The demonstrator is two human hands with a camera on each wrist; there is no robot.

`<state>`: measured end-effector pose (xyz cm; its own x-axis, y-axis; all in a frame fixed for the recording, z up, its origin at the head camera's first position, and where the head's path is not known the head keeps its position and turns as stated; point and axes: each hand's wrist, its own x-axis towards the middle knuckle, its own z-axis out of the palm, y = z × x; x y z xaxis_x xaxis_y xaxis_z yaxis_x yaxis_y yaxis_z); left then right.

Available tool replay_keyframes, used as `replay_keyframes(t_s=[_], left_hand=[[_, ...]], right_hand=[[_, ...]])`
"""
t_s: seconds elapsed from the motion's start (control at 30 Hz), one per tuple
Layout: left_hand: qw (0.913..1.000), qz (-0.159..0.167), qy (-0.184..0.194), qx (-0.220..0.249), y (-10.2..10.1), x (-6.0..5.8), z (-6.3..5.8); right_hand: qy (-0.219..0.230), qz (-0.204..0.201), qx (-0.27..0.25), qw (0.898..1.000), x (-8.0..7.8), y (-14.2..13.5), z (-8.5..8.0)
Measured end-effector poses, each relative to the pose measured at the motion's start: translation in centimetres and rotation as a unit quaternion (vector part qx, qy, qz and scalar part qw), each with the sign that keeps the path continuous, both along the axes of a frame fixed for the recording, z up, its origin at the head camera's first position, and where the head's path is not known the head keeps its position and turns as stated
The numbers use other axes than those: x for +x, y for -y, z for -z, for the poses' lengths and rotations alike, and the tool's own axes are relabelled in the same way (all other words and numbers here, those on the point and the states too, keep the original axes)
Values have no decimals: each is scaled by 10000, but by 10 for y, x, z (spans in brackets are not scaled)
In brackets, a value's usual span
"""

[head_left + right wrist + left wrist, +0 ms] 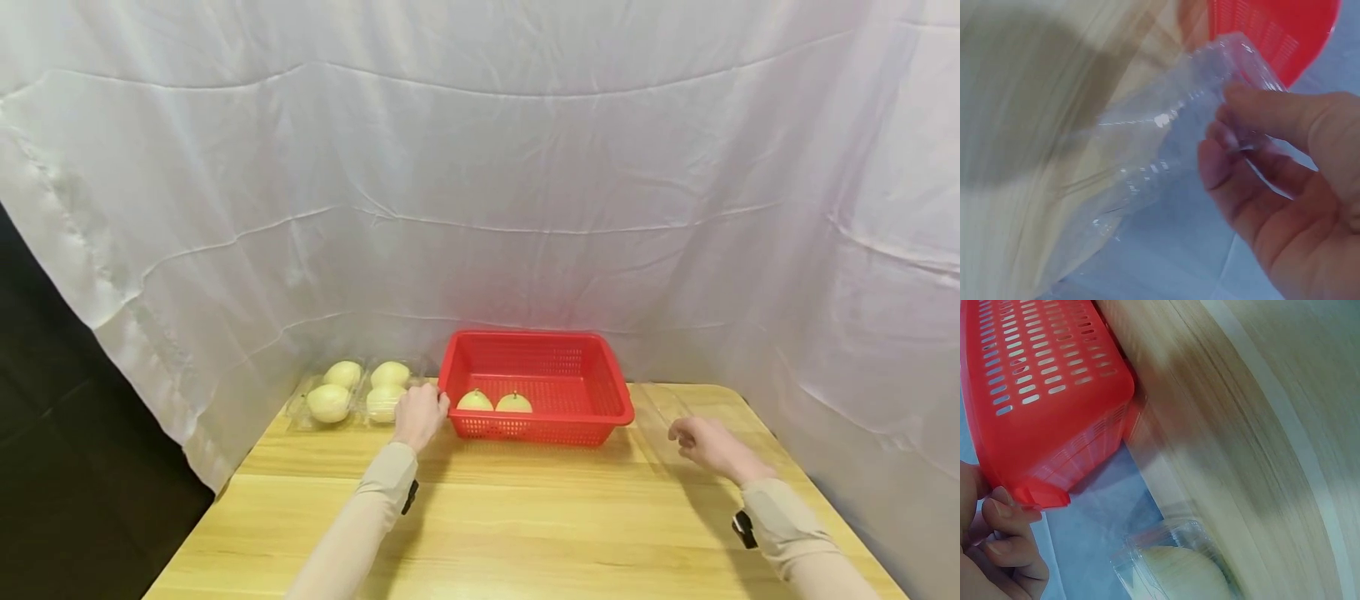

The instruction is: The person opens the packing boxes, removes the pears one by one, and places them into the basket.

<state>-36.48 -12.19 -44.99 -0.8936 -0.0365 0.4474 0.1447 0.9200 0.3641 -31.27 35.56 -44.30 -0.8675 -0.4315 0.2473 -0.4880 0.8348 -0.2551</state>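
Note:
My left hand grips the left rim of a red plastic basket, its thumb and fingers curled at the edge. Two pale yellow fruits with short stems sit in the front left of the basket. To the right, my right hand pinches a sheet-like piece of clear, crinkled plastic between thumb and fingers. The plastic hangs over the table beside the basket and barely shows in the head view.
Left of the basket, clear plastic packs hold several more pale yellow fruits. A wooden table lies under everything. White cloth hangs close behind the table and along its right side.

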Motion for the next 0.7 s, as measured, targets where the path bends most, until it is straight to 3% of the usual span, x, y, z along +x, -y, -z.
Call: replay_keyframes(t_s=[0.27,0.7], left_hand=[[9999,-53,-63,-123,-5,1,-2],[9998,-147,-90,-94,-5,2,-1]], right_hand=[[-472,433,-342,9974,-18,4,9],[-410,866,-620,9935,-33,6,13]])
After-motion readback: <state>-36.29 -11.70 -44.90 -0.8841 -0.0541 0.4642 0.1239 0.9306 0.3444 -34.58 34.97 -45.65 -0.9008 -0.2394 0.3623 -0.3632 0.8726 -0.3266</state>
